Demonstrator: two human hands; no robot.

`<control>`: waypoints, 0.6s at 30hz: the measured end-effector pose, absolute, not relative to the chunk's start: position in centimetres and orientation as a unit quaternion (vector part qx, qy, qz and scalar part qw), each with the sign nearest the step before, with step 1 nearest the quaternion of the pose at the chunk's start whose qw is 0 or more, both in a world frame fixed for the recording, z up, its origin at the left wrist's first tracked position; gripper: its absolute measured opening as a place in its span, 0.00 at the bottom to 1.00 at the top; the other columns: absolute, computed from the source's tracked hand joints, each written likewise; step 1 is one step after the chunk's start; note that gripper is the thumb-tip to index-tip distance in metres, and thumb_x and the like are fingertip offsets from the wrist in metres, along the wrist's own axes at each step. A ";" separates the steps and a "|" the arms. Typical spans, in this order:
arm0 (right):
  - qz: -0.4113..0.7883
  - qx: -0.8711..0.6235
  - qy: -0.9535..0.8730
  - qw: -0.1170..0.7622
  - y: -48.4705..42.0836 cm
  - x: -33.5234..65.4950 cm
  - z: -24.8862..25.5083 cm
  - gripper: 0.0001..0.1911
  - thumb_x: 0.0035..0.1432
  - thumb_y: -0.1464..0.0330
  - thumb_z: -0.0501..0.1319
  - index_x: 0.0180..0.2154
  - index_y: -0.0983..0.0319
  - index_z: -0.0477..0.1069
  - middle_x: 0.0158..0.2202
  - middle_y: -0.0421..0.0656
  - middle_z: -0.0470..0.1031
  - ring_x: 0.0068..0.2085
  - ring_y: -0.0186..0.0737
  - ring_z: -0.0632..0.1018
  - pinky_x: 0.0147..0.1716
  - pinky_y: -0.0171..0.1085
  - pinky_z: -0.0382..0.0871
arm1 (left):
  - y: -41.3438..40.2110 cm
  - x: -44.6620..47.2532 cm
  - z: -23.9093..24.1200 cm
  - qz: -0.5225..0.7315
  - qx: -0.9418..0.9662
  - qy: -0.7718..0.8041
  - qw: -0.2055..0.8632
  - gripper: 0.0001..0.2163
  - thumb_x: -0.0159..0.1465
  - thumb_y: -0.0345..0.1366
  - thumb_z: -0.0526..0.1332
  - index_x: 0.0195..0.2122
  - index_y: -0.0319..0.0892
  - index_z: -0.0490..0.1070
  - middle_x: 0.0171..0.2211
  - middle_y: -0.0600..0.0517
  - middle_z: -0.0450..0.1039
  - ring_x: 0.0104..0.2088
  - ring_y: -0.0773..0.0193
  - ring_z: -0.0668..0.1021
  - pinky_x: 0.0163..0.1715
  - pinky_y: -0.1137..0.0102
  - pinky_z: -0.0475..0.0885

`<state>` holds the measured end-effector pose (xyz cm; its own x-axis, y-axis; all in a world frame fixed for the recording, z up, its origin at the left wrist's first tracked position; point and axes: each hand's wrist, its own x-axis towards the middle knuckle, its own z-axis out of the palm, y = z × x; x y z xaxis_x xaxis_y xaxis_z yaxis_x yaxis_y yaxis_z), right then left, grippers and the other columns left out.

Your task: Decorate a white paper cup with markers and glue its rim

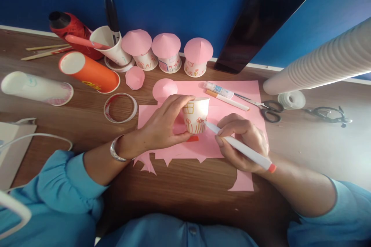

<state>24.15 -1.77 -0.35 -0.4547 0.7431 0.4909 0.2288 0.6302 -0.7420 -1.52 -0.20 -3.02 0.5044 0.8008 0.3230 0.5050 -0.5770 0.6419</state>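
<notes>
Between the thumb and fingers of my left hand (pixel 165 125) is a small white paper cup (pixel 194 115), its rim at the top. A yellow window and red and orange flowers are drawn on its side. My right hand (pixel 245 141) grips a white felt-tip pen (pixel 246 149) with an orange-red end, its tip at the cup's lower right side. A red pen cap (pixel 192 139) lies just below the cup. Under both hands spreads pink paper (pixel 208 148) with jagged cut edges. A loose pink paper cone (pixel 165 89) rests behind my left hand.
Three decorated cups with pink cone tops, one being this cone (pixel 198 50), stand along the blue wall. A glue stick (pixel 218 89), an orange-white pen (pixel 228 100) and scissors (pixel 268 108) lie right. A phone (pixel 261 25) leans behind. Left are an orange cup (pixel 98 75) and tape roll (pixel 106 108).
</notes>
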 end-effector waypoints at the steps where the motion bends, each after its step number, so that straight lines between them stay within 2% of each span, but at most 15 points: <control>1: 0.305 -0.303 -0.798 0.422 -1.7 24.2 -0.4 0.18 0.63 0.79 0.63 0.47 0.51 0.66 0.33 0.40 0.75 0.32 0.45 0.82 0.26 0.44 0.80 | -0.2 -1.5 -3.0 0.308 0.834 0.391 0.240 0.39 0.62 0.44 0.77 0.70 0.46 0.59 0.63 0.40 0.74 0.63 0.44 0.77 0.63 0.50 0.76; 10: 0.286 -0.304 -0.806 0.419 -1.6 24.1 -0.5 0.16 0.64 0.78 0.63 0.45 0.52 0.65 0.33 0.39 0.75 0.32 0.43 0.82 0.27 0.42 0.80 | -0.2 -1.6 -3.1 0.311 0.837 0.386 0.233 0.40 0.62 0.43 0.76 0.70 0.46 0.58 0.63 0.40 0.73 0.63 0.45 0.77 0.63 0.50 0.76; 18: 0.279 -0.300 -0.817 0.407 -1.5 24.1 -0.3 0.14 0.64 0.78 0.62 0.44 0.54 0.65 0.33 0.39 0.76 0.31 0.40 0.82 0.24 0.39 0.76 | -0.2 -1.6 -3.3 0.314 0.839 0.382 0.229 0.39 0.62 0.42 0.76 0.70 0.45 0.58 0.63 0.39 0.73 0.63 0.45 0.76 0.63 0.50 0.76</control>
<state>24.11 -1.50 -0.26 -0.4900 0.7165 0.4966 0.2621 0.6644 -0.6999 -1.55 -0.19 -3.35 0.5109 0.7839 0.3529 0.4964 -0.6042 0.6234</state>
